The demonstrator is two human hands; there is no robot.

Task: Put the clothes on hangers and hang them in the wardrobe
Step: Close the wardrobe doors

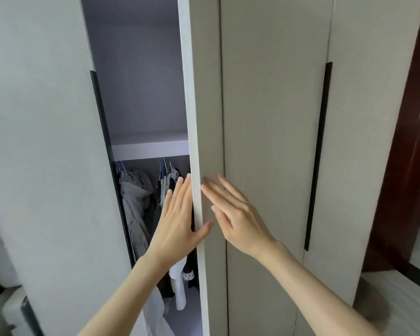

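A tall beige wardrobe fills the view, with two of its doors ajar. My left hand lies flat on the inner side of the right-hand door's edge, thumb hooked round the front. My right hand rests with spread fingers on that door's outer face, beside the edge. Neither hand holds anything. In the gap, clothes on hangers hang under a white shelf: a pale grey jacket on the left, dark and white garments further right.
The left door swings out toward me, its black strip handle along the edge. Another black handle runs down a shut door on the right. A dark brown door frame stands at far right.
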